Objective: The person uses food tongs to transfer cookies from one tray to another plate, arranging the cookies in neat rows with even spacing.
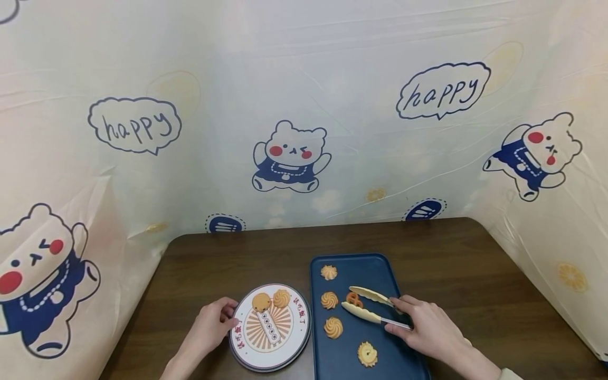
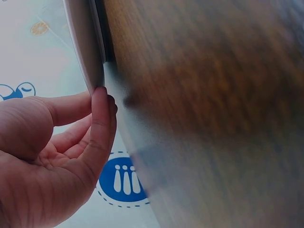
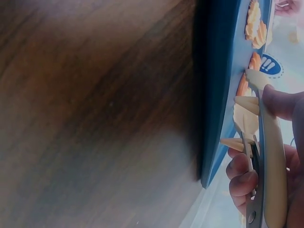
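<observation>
My left hand (image 1: 211, 324) pinches the left rim of a white printed plate (image 1: 252, 354), thumb on top and fingers beneath, as the left wrist view shows at the plate edge (image 2: 84, 42). On that plate lie a round smooth cookie (image 1: 260, 302) and a swirled cookie (image 1: 282, 298). My right hand (image 1: 429, 327) grips cream-tipped tongs (image 1: 362, 312) over a blue tray (image 1: 353, 264). The tong tips stand apart on either side of a small brown pretzel-shaped cookie (image 1: 353, 300); whether they touch it I cannot tell. In the right wrist view, fingers curl round the tong handles (image 3: 274, 175).
Three swirled or ridged cookies (image 1: 333, 328) form a column along the tray's left side. Nearer the front lies a scalloped cookie (image 1: 368, 354). The plate, with another apparently under it, stands close to the tray's left edge on a dark wooden table (image 1: 209, 264). A printed curtain (image 1: 214, 174) hangs behind.
</observation>
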{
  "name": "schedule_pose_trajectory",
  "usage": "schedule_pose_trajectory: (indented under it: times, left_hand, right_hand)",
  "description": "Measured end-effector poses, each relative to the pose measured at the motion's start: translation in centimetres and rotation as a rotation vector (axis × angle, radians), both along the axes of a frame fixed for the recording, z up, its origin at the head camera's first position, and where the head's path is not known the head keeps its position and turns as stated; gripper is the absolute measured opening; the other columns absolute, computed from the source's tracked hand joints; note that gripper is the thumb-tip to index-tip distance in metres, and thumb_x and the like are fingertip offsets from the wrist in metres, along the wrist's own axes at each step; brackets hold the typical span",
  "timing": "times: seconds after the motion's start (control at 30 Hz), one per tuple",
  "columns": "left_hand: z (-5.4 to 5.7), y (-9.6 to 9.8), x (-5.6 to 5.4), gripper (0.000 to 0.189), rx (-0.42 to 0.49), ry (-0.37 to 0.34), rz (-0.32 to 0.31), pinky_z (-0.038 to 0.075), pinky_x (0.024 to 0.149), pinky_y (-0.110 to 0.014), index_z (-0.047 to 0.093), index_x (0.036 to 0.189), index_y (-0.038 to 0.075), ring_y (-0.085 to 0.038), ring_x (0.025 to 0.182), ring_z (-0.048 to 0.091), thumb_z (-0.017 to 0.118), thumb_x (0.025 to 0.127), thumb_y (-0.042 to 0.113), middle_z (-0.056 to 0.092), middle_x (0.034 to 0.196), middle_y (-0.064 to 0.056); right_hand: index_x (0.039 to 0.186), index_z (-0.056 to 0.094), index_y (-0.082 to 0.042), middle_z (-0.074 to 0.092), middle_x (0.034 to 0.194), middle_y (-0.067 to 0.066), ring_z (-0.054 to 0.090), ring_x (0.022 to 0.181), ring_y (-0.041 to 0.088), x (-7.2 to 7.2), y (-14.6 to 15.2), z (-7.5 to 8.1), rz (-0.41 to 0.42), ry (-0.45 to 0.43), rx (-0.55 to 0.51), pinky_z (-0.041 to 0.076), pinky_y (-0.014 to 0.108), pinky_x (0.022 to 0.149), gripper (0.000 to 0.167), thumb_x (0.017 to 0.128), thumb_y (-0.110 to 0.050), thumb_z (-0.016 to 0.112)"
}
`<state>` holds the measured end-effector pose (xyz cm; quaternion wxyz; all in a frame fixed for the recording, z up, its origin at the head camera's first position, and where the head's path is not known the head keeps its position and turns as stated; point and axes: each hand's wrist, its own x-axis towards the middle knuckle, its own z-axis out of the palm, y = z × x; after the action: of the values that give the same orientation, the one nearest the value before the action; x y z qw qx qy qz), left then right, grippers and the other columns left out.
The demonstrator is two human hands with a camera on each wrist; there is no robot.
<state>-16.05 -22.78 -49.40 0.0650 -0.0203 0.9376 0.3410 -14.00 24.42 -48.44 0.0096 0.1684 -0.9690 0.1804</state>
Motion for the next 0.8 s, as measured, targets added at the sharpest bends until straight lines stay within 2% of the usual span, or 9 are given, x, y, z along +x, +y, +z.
schedule_pose_trajectory:
  times: [0.17, 0.57, 0.8]
  left_hand:
    - [0.03, 0.0, 0.01, 0.028, 0.0, 0.0, -0.002, 0.052, 0.058, -0.03, 0.065, 0.11, -0.003, -0.016, 0.074, 0.057, 0.075, 0.084, -0.004, 0.06, 0.087, -0.004]
    - [-0.14, -0.18, -0.01, 0.028, -0.003, 0.012, -0.006, 0.051, 0.058, -0.029, 0.065, 0.109, -0.003, -0.016, 0.074, 0.057, 0.075, 0.083, -0.004, 0.06, 0.086, -0.004]
    - [-0.11, -0.12, -0.05, 0.028, -0.012, 0.01, -0.009, 0.051, 0.059, -0.03, 0.065, 0.11, -0.003, -0.016, 0.074, 0.057, 0.075, 0.084, -0.003, 0.06, 0.086, -0.004]
  right_hand:
    - [0.125, 0.069, -0.008, 0.069, 0.113, 0.004, 0.052, 0.068, 0.001, 0.04, 0.01, -0.06, -0.011, -0.025, 0.001, 0.05, 0.024, 0.061, 0.066, 0.084, -0.059, 0.071]
    - [0.124, 0.07, -0.008, 0.069, 0.113, 0.004, 0.056, 0.071, 0.002, -0.01, -0.05, 0.22, 0.0, -0.009, -0.001, 0.054, 0.028, 0.065, 0.064, 0.085, -0.058, 0.071]
    - [0.123, 0.07, -0.008, 0.07, 0.112, 0.005, 0.055, 0.069, 0.0, -0.11, -0.05, 0.34, -0.002, -0.006, -0.011, 0.051, 0.025, 0.062, 0.064, 0.085, -0.058, 0.071]
